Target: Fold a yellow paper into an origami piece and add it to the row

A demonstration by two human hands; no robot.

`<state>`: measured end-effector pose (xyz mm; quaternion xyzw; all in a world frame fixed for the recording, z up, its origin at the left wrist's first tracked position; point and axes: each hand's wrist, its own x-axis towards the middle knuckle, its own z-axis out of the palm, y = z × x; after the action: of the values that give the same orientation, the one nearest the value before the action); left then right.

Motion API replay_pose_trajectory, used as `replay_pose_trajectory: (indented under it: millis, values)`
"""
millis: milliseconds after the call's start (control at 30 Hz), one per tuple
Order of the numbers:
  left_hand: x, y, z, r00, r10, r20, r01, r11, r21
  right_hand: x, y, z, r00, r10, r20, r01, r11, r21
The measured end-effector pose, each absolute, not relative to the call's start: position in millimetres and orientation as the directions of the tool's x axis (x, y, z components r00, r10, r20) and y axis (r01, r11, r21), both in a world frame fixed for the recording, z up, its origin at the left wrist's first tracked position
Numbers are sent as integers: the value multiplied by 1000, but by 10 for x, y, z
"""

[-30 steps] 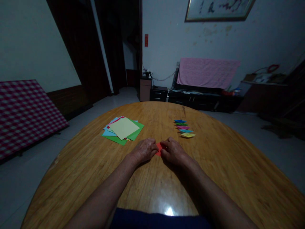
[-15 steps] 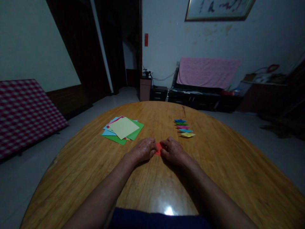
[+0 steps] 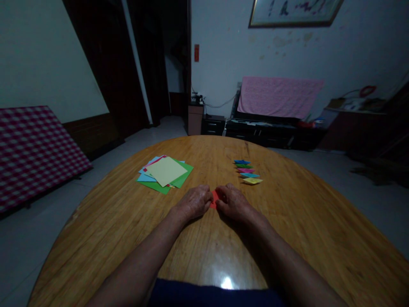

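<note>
Dim room, view from head height, looking down at the arms. Left hand point(image 3: 191, 203) & right hand point(image 3: 234, 204) close together near middle of round, honey-brown wooden tabletop point(image 3: 96, 238), fingers curled inward in narrow pinch on small red paper pc point(image 3: 214, 199) between them. Red pc mostly hidden by fingertips, so fold state unclear.

Done so far, as far as visible: row of five small diamond-shaped folded paper pcs point(image 3: 247, 172), dark blue, green, pink, teal & yellow, lined up front to back on wood, just up & right of right hand.

Unused-looking: loose stack of flat square paper sheets point(image 3: 164, 175), pale yellow on top, w/ green, light blue & pink-red edges showing beneath, up & left of left hand, apart from it. Neither stack nor row under either hand.

Around table: pink towel point(image 3: 279, 97) draped over low black cabinet point(image 3: 262, 132) against far wall; red-and-white checked board point(image 3: 35, 157) leaning low at left, on floor, well apart. Dark navy cloth point(image 3: 214, 294) at near table edge.
</note>
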<state>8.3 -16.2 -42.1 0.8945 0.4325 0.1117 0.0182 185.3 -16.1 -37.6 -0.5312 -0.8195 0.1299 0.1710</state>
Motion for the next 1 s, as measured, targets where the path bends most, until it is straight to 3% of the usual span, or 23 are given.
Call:
replay_pose_trajectory:
  millis: [733, 1000]
  values:
    - [132, -180, -484, 565, 798, 209, 796, -594, 117, 1882, -186, -373, -372, 918, 142, 792, 393, -468]
    - [93, -160, -457, 586, 788, 188, 775, -613, 152, 1946, -227, -431, -439, 871, 222, 757, 491, -432]
